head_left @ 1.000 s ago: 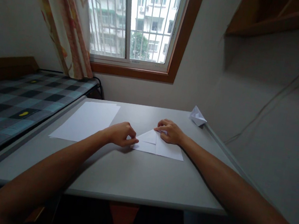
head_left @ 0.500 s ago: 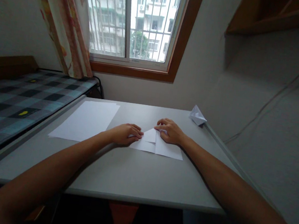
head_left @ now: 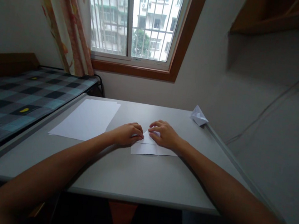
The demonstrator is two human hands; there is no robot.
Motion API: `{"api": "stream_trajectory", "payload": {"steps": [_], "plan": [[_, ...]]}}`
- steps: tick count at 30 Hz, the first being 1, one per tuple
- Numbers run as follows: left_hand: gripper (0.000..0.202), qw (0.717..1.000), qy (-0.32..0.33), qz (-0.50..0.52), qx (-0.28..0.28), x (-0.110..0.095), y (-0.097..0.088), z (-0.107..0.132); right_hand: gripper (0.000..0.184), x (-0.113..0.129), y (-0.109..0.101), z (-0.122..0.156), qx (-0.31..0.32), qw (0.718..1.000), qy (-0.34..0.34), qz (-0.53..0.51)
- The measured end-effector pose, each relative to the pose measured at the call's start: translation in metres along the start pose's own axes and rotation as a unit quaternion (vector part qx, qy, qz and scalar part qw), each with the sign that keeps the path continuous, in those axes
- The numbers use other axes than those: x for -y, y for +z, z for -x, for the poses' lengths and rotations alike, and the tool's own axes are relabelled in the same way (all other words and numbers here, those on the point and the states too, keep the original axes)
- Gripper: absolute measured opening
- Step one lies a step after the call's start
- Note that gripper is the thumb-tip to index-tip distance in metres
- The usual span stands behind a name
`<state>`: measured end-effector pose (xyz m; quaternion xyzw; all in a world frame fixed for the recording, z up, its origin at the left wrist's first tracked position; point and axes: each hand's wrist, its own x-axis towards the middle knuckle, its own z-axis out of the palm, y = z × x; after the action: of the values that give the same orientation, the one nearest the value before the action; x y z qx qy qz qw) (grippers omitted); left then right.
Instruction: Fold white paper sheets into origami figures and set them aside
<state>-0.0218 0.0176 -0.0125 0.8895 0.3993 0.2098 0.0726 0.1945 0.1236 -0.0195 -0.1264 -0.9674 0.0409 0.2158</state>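
Observation:
A partly folded white sheet of paper (head_left: 149, 148) lies on the grey table (head_left: 131, 174), a little past its middle. My left hand (head_left: 127, 134) rests on the sheet's left part with its fingers curled and pressed down on the paper. My right hand (head_left: 163, 134) lies on the sheet's right part, fingers bent and pressing the top fold. The two hands almost meet at the sheet's upper middle. Much of the folded part is hidden under them.
A stack of flat white sheets (head_left: 88, 118) lies at the table's left. A small folded paper shape (head_left: 198, 116) sits at the far right corner by the wall. A bed with a checked cover (head_left: 22, 92) adjoins the table's left edge. A window (head_left: 138, 21) is beyond.
My left hand has slid right onto the paper and my right hand has shifted left; the sheet's right flap is folded in, so the paper looks narrower. The view has tipped slightly.

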Motion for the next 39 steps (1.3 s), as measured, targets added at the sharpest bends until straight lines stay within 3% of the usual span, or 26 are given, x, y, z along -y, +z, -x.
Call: {"api": "stream_trajectory", "payload": {"steps": [3, 8, 19, 31, 39], "plan": [[0.024, 1.000, -0.001, -0.012, 0.006, 0.005, 0.000, 0.002, 0.022, 0.002, 0.003, 0.001, 0.017, 1.000, 0.004, -0.001], [0.041, 0.997, -0.016, -0.063, 0.038, 0.010, -0.002, 0.008, 0.026, 0.001, 0.001, 0.005, 0.021, 1.000, 0.003, 0.008], [0.045, 0.989, -0.012, -0.131, 0.071, 0.010, 0.001, 0.009, 0.027, 0.000, 0.001, 0.006, 0.031, 0.999, -0.038, 0.004], [0.044, 0.990, -0.004, -0.133, 0.051, 0.009, 0.001, 0.010, 0.031, 0.007, -0.001, 0.001, 0.055, 0.998, -0.044, 0.004], [0.034, 0.990, 0.006, -0.132, 0.039, 0.002, -0.005, 0.007, 0.030, 0.006, 0.002, 0.005, 0.035, 0.999, -0.038, -0.002]]}}
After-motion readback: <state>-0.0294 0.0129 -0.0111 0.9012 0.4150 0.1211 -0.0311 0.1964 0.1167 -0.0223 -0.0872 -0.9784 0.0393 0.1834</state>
